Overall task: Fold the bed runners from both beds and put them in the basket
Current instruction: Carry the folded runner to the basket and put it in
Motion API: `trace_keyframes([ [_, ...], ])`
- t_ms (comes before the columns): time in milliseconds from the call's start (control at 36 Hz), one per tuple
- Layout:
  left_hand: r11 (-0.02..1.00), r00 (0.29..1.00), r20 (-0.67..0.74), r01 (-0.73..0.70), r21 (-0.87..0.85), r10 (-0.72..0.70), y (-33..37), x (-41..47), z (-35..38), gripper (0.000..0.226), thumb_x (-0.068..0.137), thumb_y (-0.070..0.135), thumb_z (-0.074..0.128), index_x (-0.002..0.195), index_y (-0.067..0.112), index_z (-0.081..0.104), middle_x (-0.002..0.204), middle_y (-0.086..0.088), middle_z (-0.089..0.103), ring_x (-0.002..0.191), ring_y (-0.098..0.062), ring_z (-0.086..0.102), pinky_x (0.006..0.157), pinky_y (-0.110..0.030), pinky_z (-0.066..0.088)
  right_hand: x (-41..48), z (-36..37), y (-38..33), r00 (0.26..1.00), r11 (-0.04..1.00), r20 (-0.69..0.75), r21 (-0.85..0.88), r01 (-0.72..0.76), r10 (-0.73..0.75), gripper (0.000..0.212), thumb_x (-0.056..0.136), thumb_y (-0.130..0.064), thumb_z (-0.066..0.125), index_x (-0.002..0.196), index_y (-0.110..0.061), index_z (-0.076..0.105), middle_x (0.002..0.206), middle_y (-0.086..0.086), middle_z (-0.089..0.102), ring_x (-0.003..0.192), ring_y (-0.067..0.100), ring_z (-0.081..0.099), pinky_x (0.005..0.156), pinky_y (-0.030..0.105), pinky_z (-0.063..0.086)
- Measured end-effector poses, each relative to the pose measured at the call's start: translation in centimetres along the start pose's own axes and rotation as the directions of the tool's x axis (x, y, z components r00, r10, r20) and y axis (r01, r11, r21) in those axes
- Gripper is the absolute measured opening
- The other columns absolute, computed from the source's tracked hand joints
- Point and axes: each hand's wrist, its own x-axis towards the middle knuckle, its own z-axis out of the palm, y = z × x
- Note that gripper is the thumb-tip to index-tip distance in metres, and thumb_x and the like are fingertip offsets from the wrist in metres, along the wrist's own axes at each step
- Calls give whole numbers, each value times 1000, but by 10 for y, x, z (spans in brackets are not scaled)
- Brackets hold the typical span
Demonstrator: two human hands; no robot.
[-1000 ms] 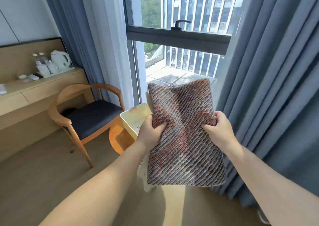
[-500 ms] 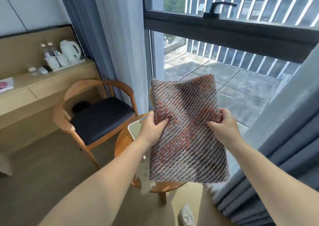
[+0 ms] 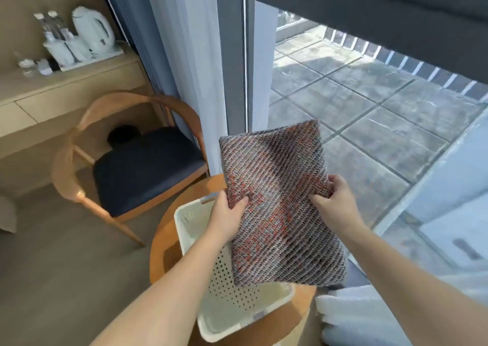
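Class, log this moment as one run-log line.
left hand: grips folded runner | right hand: grips runner | runner: held above basket, not yet inside

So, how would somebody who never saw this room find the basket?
Start at the big window, then look down to the small round wooden table beside the armchair. The basket stands on it: cream plastic, rectangular, with perforated walls, directly under the folded bed runner held by both hands.
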Motion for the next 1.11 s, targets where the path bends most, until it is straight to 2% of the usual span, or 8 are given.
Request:
trace_keyframes([
  [194,958,956,-63,286,7,-285,-86,13,-18,33,94,32,55,124,24,44,126,3,57,114,-19,54,103,-43,42,13,83,34,988,988,140,-151,-42,63,40,76,-20,68,108,-35,48,99,-3,64,80,14,63,68,32,51],
  [333,886,892,-88,451,102,-444,-143,18,-32,63,90,45,54,142,17,32,143,-3,46,128,-27,46,106,-49,39,8,129,51,957,967,246,-237,-95,155,38,90,-17,60,124,-23,44,96,-8,60,53,9,54,38,16,37],
  [417,856,862,-156,501,127,-482,-153,18,-32,53,93,35,54,135,8,36,134,-10,51,120,-31,51,101,-45,43,5,152,63,942,951,273,-285,-116,197,46,93,-19,56,134,-25,36,125,5,57,56,19,58,44,25,40],
  [583,790,810,-228,582,192,-541,-167,15,-28,50,96,22,51,138,2,31,139,-14,43,122,-33,48,97,-39,44,0,179,77,919,940,334,-330,-93,208,44,94,-20,55,132,-25,34,98,2,60,61,22,61,46,31,45],
  [778,769,792,-293,601,217,-536,-173,18,-27,43,97,14,47,133,1,28,126,-15,51,107,-32,56,84,-42,51,8,202,87,913,849,367,-527,48,176,28,91,-14,52,116,-19,38,99,10,59,85,32,60,70,44,52],
  [861,785,845,-302,527,326,-441,-180,17,-19,68,91,1,48,146,6,9,142,-16,39,122,-32,47,98,-42,45,6,214,92,862,723,482,-651,233,157,67,84,9,44,144,-9,21,140,16,37,128,35,41,101,43,42],
  [944,710,946,-257,318,628,-196,-186,18,-13,84,85,-3,49,150,14,-2,158,-8,-2,145,-29,5,117,-38,13,-2,221,92,810,589,569,-707,392,144,99,76,21,41,150,-12,-16,158,13,-15,147,32,-1,116,39,24],
  [1111,422,997,-52,70,904,-53,-197,57,-9,63,100,33,22,151,9,-6,157,-14,-18,144,-28,-21,117,-46,-11,19,245,100,724,404,684,-639,654,-91,72,91,-5,31,152,-12,-7,156,15,-23,144,28,-22,117,37,-6],
])
